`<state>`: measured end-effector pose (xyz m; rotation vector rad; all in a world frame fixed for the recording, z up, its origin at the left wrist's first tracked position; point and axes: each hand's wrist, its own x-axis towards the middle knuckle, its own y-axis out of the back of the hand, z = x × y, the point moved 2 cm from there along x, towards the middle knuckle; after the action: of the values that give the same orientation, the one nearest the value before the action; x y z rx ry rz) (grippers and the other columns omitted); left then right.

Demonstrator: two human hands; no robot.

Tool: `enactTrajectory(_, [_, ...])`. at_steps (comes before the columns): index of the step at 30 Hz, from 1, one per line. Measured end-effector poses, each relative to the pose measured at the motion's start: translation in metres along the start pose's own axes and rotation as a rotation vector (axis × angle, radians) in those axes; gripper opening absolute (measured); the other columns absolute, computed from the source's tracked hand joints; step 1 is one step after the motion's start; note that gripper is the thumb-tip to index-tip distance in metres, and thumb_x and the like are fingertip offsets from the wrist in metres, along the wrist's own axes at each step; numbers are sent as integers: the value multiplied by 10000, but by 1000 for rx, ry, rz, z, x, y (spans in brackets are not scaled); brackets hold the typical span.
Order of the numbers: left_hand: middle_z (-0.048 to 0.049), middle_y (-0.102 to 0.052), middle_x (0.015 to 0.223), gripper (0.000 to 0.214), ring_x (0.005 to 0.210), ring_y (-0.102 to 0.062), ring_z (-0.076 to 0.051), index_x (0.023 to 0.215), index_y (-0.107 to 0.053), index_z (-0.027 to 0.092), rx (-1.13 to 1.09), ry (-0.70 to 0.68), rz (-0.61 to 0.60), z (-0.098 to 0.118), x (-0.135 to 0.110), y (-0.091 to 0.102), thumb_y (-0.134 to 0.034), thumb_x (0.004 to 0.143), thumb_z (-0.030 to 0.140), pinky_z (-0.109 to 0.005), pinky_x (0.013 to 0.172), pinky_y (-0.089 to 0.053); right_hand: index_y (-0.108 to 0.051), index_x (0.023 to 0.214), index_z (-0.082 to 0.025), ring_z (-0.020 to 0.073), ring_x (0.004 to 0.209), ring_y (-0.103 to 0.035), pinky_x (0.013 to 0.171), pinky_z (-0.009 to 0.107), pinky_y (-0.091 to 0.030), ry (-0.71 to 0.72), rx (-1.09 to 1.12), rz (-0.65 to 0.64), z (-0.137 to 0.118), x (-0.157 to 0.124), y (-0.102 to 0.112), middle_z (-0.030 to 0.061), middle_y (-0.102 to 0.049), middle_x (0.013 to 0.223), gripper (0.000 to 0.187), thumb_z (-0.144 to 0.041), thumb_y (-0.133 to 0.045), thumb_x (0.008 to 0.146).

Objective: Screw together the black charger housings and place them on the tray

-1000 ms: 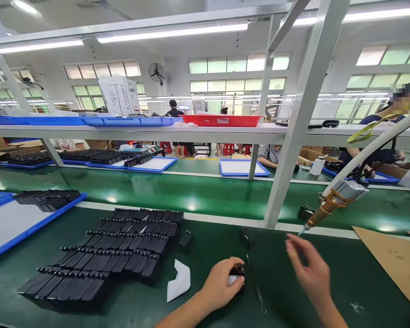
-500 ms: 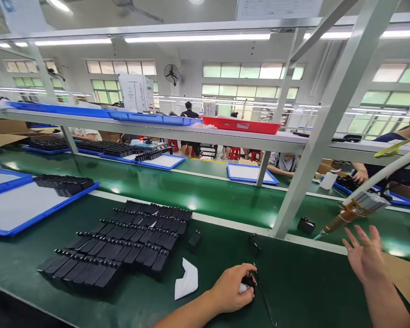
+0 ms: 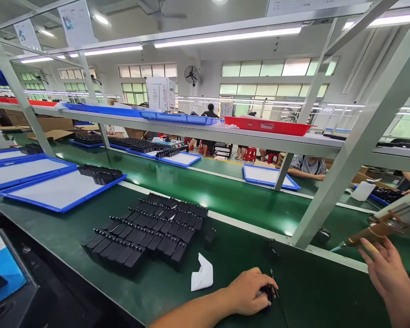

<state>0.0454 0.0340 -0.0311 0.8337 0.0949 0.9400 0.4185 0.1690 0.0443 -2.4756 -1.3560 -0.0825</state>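
Observation:
My left hand rests low over the green bench, its fingers closed round a small black part that they mostly cover. Beside those fingertips is a thin metal rod; whether the hand also grips it, I cannot tell. Fingers apart and holding nothing, my right hand is raised at the right, close to a copper-coloured nozzle tool. A folded white paper piece lies left of my left hand. Beyond it stand rows of black box-shaped units, and one single black unit sits apart.
A slanting white frame post rises between my hands. Near its foot lie a small black piece and another black unit. Blue-rimmed trays line the left, and a shelf with a red tray crosses above. Co-workers sit beyond.
The view has swung left, so the scene sits further right. My right hand has come nearer the nozzle tool, its fingers now bent towards it. My left hand still holds the black part.

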Motion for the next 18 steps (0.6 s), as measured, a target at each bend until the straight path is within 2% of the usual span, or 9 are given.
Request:
enactTrajectory(3, [-5,-675,1117,442,1022,-567,-192,1248,-547,260,160,-70,-42,7,-4,8,-534,811,192,-309,921,-425,-604,810,-337,234,948,-618,908,478,-443,-4,29,23,-1,-19,-18,26,-621,960,479,-254,-831,397])
enactTrajectory(5, [-11,-663,1164,436,1048,-561,-196,1278,-524,263,249,-117,-42,13,-9,13,-543,843,248,-321,933,-402,-622,836,-318,205,786,-622,768,436,-501,-31,74,-47,-5,-38,-39,18,-617,868,493,-275,-847,399])
enactTrajectory(8, [-6,-653,1222,408,1063,-559,-193,1344,-473,295,321,-153,-15,19,-15,17,-463,939,343,-324,911,-401,-638,918,-285,140,626,-573,609,325,-516,-18,206,-128,-17,-75,-74,-17,-587,762,529,-320,-862,441])
enactTrajectory(10, [1,-665,1213,387,1042,-574,-188,1355,-470,307,349,-173,8,20,-17,18,-412,975,350,-316,881,-416,-637,984,-273,106,562,-539,582,282,-517,-16,292,-166,-25,-98,-97,-47,-550,693,534,-341,-854,501])
enactTrajectory(13, [-21,-691,1169,406,965,-618,-180,1358,-476,256,337,-212,44,18,-17,16,-449,964,347,-298,846,-455,-608,1095,-270,84,530,-521,567,253,-511,-32,338,-278,-33,-122,-125,-56,-561,691,557,-398,-819,596])
enactTrajectory(15, [-34,-698,1152,411,921,-643,-169,1339,-492,220,297,-242,63,15,-15,14,-485,944,335,-280,839,-478,-597,1122,-266,73,517,-508,569,240,-505,-19,362,-323,-36,-130,-138,-62,-555,676,529,-408,-789,650])
enactTrajectory(18, [-20,-706,1125,311,911,-658,-156,1203,-582,210,243,-259,82,12,-11,10,-525,908,289,-249,835,-495,-596,1116,-264,62,517,-492,562,209,-483,-13,386,-357,-39,-138,-149,-65,-545,658,453,-376,-759,708])
